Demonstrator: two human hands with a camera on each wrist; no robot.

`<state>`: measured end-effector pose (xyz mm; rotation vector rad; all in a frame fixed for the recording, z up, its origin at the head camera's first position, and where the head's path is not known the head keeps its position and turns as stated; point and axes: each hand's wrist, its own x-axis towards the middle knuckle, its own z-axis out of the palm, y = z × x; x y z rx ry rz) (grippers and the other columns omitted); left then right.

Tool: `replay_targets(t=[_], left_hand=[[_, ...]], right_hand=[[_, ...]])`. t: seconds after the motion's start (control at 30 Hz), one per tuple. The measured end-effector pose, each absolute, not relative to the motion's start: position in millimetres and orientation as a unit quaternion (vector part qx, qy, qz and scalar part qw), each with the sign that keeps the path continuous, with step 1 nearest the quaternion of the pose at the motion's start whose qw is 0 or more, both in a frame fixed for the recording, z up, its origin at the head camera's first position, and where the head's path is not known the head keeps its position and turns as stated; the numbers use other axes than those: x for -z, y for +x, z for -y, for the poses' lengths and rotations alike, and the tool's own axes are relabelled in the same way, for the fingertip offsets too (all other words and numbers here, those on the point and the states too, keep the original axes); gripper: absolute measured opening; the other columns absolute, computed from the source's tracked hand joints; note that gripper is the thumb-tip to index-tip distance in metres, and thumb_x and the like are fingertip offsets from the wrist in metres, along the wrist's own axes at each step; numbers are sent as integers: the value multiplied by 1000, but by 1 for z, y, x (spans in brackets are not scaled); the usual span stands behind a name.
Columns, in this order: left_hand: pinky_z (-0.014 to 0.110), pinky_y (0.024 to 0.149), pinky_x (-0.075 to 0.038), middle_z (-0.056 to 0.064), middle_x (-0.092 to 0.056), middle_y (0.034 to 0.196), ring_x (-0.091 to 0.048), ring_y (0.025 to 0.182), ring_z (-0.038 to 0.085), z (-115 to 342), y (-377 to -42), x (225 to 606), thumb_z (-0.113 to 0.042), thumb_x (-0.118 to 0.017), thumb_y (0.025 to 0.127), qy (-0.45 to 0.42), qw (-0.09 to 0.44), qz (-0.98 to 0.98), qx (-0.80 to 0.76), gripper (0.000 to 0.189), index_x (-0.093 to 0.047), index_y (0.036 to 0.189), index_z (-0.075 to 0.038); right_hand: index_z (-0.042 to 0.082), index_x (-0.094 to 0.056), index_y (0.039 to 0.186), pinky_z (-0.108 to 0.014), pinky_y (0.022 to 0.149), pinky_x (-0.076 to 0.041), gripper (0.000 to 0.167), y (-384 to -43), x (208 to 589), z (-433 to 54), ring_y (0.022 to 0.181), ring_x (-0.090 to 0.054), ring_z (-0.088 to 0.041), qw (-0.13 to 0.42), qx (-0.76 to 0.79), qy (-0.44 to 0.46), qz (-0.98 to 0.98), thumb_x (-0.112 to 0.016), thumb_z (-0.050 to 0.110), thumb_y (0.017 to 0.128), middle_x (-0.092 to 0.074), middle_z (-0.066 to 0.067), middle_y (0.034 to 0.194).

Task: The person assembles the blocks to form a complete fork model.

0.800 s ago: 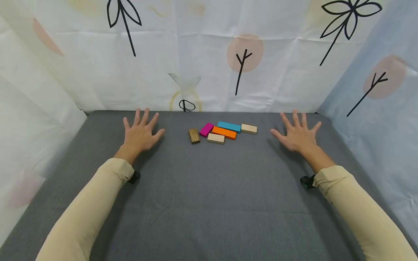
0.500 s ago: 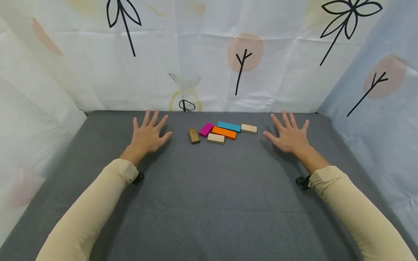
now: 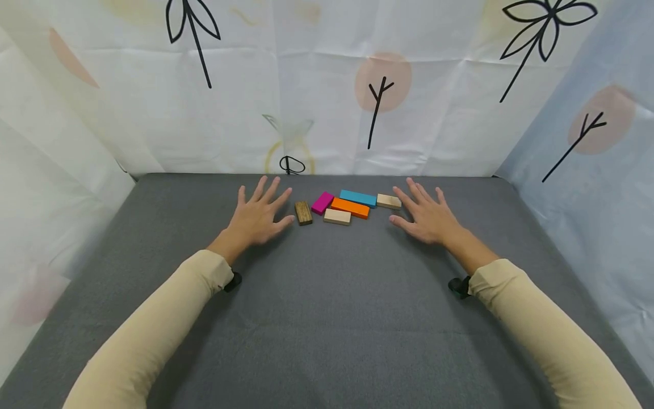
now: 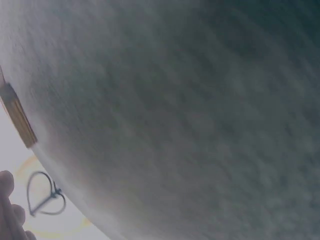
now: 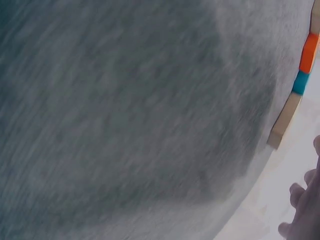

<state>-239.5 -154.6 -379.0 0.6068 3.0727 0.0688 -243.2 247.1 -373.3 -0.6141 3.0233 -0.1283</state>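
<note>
While left hand (image 3: 256, 217) and right hand (image 3: 428, 217) spread their fingers, six blocks show: two beige (image 3: 337, 217) (image 3: 388, 201), one each brown (image 3: 304, 213), magenta (image 3: 323, 203), orange (image 3: 349, 208), blue (image 3: 358, 198); right wrist view excludes brown.

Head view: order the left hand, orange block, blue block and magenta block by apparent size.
Largest to smallest:
1. Left hand
2. Orange block and blue block: too alike to rank
3. Magenta block
</note>
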Motion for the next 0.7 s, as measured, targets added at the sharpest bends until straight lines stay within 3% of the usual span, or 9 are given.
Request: replay_targets(t=[0.47, 0.7], left_hand=[[68, 114, -6, 5, -8, 167, -1, 153, 29, 115, -232, 385, -61, -38, 101, 268, 40, -963, -14, 71, -21, 160, -26], [67, 114, -6, 2, -9, 167, -2, 153, 27, 95, -227, 385, -63, -36, 101, 300, 60, -952, -4, 71, -20, 160, -28]], right_hand=[[11, -22, 160, -59, 118, -12, 76, -247, 378, -211, 149, -20, -37, 51, 43, -296, -953, -51, 49, 101, -14, -20, 164], [9, -25, 159, -55, 119, -13, 76, -246, 381, -199, 149, -20, -36, 58, 49, -334, -939, -53, 49, 100, -19, -15, 164]])
